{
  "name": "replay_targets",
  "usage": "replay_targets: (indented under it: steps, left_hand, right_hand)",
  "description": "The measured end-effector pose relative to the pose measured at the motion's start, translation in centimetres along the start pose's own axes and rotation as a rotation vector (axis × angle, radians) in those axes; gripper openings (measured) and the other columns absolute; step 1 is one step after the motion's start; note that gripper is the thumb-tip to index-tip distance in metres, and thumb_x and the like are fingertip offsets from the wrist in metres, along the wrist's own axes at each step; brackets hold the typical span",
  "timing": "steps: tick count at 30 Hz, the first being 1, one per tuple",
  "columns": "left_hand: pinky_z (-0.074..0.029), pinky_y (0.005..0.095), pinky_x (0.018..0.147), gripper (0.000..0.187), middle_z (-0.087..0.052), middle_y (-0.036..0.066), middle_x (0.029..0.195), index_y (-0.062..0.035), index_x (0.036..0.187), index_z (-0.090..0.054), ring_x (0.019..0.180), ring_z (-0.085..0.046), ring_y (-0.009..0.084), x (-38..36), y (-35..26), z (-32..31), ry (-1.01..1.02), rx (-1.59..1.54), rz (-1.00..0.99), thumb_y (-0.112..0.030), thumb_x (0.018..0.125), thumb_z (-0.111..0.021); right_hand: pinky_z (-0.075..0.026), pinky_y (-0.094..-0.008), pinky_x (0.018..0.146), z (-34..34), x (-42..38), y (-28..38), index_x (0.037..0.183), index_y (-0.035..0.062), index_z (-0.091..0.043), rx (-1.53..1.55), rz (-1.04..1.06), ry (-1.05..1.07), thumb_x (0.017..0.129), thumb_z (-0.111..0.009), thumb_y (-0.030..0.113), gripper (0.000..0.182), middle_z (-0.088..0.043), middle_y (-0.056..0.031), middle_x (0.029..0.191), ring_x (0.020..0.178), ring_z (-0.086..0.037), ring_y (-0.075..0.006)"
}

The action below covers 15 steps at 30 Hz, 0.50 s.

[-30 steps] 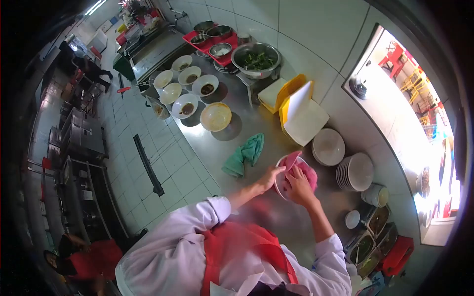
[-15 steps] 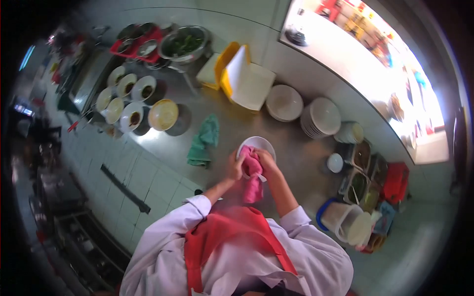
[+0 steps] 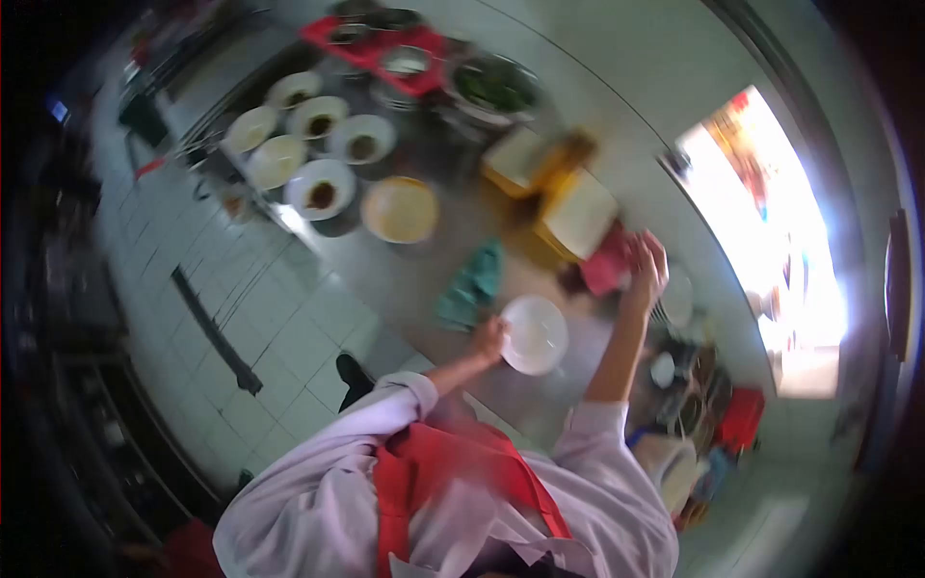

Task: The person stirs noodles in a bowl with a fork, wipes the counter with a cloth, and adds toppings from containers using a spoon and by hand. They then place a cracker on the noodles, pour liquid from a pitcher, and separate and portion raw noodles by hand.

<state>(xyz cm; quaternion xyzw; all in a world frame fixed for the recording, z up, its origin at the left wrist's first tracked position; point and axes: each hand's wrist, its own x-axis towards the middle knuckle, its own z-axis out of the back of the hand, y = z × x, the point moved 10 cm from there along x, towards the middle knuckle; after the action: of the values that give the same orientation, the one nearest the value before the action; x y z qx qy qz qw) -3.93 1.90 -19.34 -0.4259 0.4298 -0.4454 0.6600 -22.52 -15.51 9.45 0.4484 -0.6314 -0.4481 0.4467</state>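
left hand [image 3: 490, 340] grips white bowl [image 3: 535, 335] at its rim; right hand [image 3: 647, 268] beside pink cloth [image 3: 606, 263], grip unclear.

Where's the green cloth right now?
In the head view, the green cloth lies on the metal counter, left of the held white bowl and slightly beyond it.

The single view looks from the wearer's head, forward and steeply down, across the near apron [image 3: 458, 472] to the left hand [image 3: 491, 340] and right hand [image 3: 648, 268], within arm's reach. Its wide, dark-rimmed field takes in floor [image 3: 299, 337] at left, wall [image 3: 607, 67] beyond, bright opening [image 3: 780, 250] at right.
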Motion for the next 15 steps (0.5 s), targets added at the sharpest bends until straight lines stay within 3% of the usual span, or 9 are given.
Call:
replay_targets:
  steps: [1,3,5,8,9,11,15]
  left_hand:
    - [-0.046,0.0437,0.079,0.045,-0.061,0.023,0.099,0.0005,0.100,-0.057,0.092,-0.059,0.0358,0.6,0.3,-0.4,0.172,-0.049,0.058,-0.041,0.084,-0.049]
    - [-0.045,0.0401,0.086,0.047,-0.064,0.020,0.099,0.0016,0.116,-0.053,0.096,-0.060,0.0349,0.0,-4.2,2.8,0.303,-0.245,-0.164,-0.028,0.080,-0.057]
    - [-0.051,0.0347,0.069,0.043,-0.064,0.017,0.103,0.0018,0.119,-0.051,0.068,-0.065,0.0241,-0.9,-6.9,7.5,0.391,-0.174,-0.252,-0.022,0.084,-0.056]
    - [-0.053,0.0325,0.064,0.037,-0.063,0.016,0.100,0.0028,0.119,-0.050,0.062,-0.064,0.0180,-2.0,-8.7,16.5,0.615,-0.226,-0.245,-0.013,0.085,-0.052]
    - [-0.053,0.0325,0.064,0.037,-0.063,0.016,0.100,0.0028,0.119,-0.050,0.062,-0.064,0.0180,-2.1,-7.9,20.1,0.593,-0.225,-0.233,-0.013,0.085,-0.052]
    - [-0.053,0.0341,0.066,0.029,-0.066,0.015,0.086,0.0045,0.105,-0.058,0.063,-0.065,0.0178,-1.4,-6.1,28.2,0.549,-0.465,-0.146,-0.008,0.079,-0.054]
    - [-0.052,0.0325,0.064,0.026,-0.065,0.015,0.085,0.0049,0.100,-0.058,0.068,-0.064,0.0185,2.5,-4.1,44.0,0.433,-0.321,-0.128,-0.001,0.078,-0.047]
  right_hand:
    - [-0.053,-0.0300,0.073,-2.8,-1.1,-1.2,0.109,-0.0040,-0.057,0.013,-0.001,0.068,0.084,-0.058,0.009,0.027,-0.062,-0.0153,0.101,0.091,-0.063,-0.0204]
    - [-0.051,-0.0270,0.069,-9.2,-4.5,-2.6,0.104,0.0004,-0.061,-0.046,-0.053,0.145,0.085,-0.059,0.011,0.022,-0.063,-0.0098,0.099,0.088,-0.063,-0.0179]
    - [-0.050,-0.0256,0.067,-14.7,-8.0,-3.9,0.101,0.0012,-0.061,-0.170,-0.117,0.147,0.086,-0.059,0.012,0.019,-0.063,-0.0081,0.098,0.088,-0.063,-0.0164]
    - [-0.049,-0.0247,0.065,-19.4,-10.7,-7.5,0.099,0.0014,-0.061,-0.159,-0.177,0.080,0.086,-0.059,0.012,0.017,-0.063,-0.0064,0.095,0.086,-0.063,-0.0153]
    - [-0.049,-0.0247,0.065,-21.2,-11.7,-8.5,0.099,0.0014,-0.061,-0.154,-0.190,0.101,0.086,-0.059,0.012,0.017,-0.063,-0.0064,0.095,0.086,-0.063,-0.0153]
    - [-0.048,-0.0239,0.064,-25.0,-14.2,-10.3,0.098,0.0019,-0.061,-0.219,-0.235,0.067,0.086,-0.060,0.013,0.017,-0.062,-0.0050,0.093,0.083,-0.062,-0.0144]
    - [-0.047,-0.0225,0.060,-34.8,-18.2,-16.0,0.096,-0.0020,-0.059,-0.252,-0.296,0.126,0.081,-0.050,-0.003,0.018,-0.061,-0.0083,0.088,0.078,-0.062,-0.0145]
